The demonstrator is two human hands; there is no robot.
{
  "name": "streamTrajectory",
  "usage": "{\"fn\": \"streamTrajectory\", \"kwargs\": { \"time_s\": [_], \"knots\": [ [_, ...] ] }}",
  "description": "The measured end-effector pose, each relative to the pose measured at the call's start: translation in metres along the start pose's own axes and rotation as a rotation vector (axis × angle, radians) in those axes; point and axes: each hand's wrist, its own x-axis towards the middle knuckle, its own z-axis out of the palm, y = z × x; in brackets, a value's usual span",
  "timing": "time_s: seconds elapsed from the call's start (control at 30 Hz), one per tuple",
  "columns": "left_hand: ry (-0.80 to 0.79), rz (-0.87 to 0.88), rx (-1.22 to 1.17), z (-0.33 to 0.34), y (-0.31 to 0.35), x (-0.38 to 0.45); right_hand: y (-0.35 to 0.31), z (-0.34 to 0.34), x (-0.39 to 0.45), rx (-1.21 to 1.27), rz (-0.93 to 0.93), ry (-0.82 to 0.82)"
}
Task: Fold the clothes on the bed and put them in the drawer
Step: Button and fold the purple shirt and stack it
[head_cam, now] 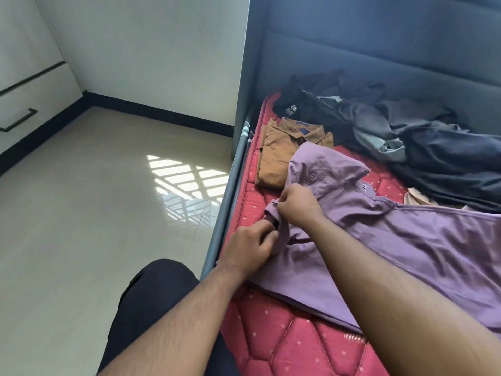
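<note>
Room: pale glossy floor tiles (108, 199) with a barred patch of sunlight; white wall with a dark skirting; a white cabinet (35, 85) at the left edge, its drawer fronts carrying one dark bar handle (19, 120), the cabinet cut off by the frame.
Bed: red quilted mattress (284, 340) inside a grey metal side rail (230, 191); a grey padded headboard (379, 50) rises behind it.
Purple shirt: one purple shirt (393, 256) lies spread on the mattress nearest the viewer; its long axis runs from the collar at upper left towards the lower right, where the hem end leaves the frame; the collar points towards the rail side; one button shows near the collar.
Hands: two; the left hand (250, 248) pinches a narrow strip of the purple shirt's edge between thumb and fingers; the right hand (296, 204), just above it, has its fingers curled round the same bunched edge; the two hands nearly touch.
Folded pieces: one brown shirt (282, 150) folded flat beside the rail, its collar towards the headboard, its near corner covered by the purple shirt; one black garment (295, 104) beyond it with a small label whose words are too small to read.
Loose heap: dark and grey clothes (420, 137) tangled at the right; their number cannot be counted; a beige scrap (417, 198) peeks out beside the purple shirt.
Person: a dark-trousered knee (160, 294) at the bottom, partly hidden by the left forearm.
</note>
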Motion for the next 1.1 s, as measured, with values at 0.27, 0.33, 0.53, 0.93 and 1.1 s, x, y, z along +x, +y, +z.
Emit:
{"fn": "streamTrajectory", "kwargs": {
  "time_s": [0.27,0.33,0.53,0.93,1.1],
  "knots": [
    [0.039,-0.103,0.026,-0.009,-0.012,0.009,0.0,0.012,-0.016,1.457,0.373,-0.152],
    [0.039,-0.068,0.057,-0.01,-0.01,0.008,-0.005,0.016,-0.018,1.129,0.341,-0.204],
    [0.087,-0.05,0.116,-0.008,-0.012,0.0,-0.02,0.015,-0.012,1.173,0.422,-0.177],
    [0.209,-0.619,-0.645,-0.033,-0.02,0.007,-0.028,0.033,-0.004,1.337,0.542,-0.048],
    [0.288,-0.724,-0.732,-0.04,-0.031,0.014,-0.029,0.027,0.005,0.915,0.402,-0.054]
  ]
}}
